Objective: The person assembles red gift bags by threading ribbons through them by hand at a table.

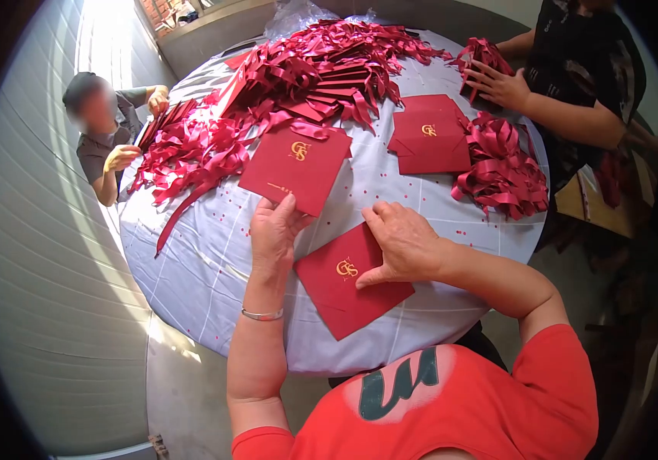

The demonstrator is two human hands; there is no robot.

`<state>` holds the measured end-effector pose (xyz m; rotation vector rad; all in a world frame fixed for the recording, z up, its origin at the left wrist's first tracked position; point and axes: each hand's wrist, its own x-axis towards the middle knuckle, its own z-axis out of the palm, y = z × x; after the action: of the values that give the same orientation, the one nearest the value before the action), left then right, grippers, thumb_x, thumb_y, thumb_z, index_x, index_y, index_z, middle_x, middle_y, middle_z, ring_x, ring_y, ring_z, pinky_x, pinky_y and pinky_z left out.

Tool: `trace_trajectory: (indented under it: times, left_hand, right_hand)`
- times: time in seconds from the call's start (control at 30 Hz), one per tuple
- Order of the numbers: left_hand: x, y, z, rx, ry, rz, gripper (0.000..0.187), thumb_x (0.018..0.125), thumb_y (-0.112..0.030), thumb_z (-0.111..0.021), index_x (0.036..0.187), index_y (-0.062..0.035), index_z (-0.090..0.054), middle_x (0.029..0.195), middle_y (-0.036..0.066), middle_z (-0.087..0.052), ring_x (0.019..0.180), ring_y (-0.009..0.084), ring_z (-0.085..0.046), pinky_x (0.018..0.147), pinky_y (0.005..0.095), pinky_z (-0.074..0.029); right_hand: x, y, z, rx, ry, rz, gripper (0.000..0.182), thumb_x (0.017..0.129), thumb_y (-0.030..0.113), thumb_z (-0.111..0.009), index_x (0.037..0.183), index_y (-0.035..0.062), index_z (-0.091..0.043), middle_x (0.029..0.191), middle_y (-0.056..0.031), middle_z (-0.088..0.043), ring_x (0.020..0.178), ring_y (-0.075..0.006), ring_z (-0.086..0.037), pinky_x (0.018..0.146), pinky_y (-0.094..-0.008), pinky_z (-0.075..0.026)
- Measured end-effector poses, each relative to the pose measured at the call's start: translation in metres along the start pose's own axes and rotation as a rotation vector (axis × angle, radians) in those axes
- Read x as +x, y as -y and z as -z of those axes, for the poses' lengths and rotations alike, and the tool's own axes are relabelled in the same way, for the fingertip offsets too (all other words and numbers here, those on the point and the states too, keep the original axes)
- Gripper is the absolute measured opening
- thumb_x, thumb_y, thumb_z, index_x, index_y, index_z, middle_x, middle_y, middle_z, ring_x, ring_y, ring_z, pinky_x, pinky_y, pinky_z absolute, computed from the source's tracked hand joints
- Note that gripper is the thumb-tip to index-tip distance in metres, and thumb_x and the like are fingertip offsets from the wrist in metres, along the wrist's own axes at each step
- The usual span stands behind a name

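Note:
My left hand is closed on the lower edge of a flat dark red paper bag, thumb on top. The bag has a gold emblem and a pink-red ribbon at its far edge, and is tilted near the ribbon pile. Another flat red bag with the same emblem lies in front of me on the cloth. Across its right side rests my right hand, thumb and forefinger spread wide, the thumb near the emblem. The other fingers of that hand are partly hidden.
A round table with a pale cloth bears a big heap of ribboned red bags. To the right lie a stack of bags and a ribbon bunch. Two people at left and right handle bags. Small red bits dot the cloth.

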<state>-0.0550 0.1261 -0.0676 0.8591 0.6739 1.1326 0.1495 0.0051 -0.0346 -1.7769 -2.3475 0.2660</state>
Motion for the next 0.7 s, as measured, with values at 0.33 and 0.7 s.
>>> trace_trajectory:
  times: [0.33,0.7]
  left_hand:
    - [-0.004,0.002,-0.002,0.06,0.091,-0.008,0.022,0.094,-0.008,-0.06,0.116,-0.0044,-0.057,0.103,0.009,-0.069,0.083,0.0171,-0.07,0.067,0.0286,-0.06]
    - [0.003,-0.028,0.007,-0.308,-0.042,-0.179,0.024,0.098,-0.008,-0.052,0.122,-0.0063,-0.056,0.111,0.008,-0.066,0.098,0.0202,-0.066,0.083,0.0319,-0.057]
  right_hand:
    - [0.008,-0.012,0.004,0.205,0.036,0.101,0.078,0.057,0.046,-0.09,0.105,-0.0027,-0.052,0.121,-0.0215,-0.055,0.113,-0.0362,-0.053,0.096,-0.0408,-0.044]
    - [0.001,-0.039,-0.011,0.626,-0.013,-0.012,0.045,0.075,0.024,-0.084,0.103,0.0004,-0.057,0.094,-0.0137,-0.067,0.087,-0.0222,-0.065,0.077,-0.033,-0.052]
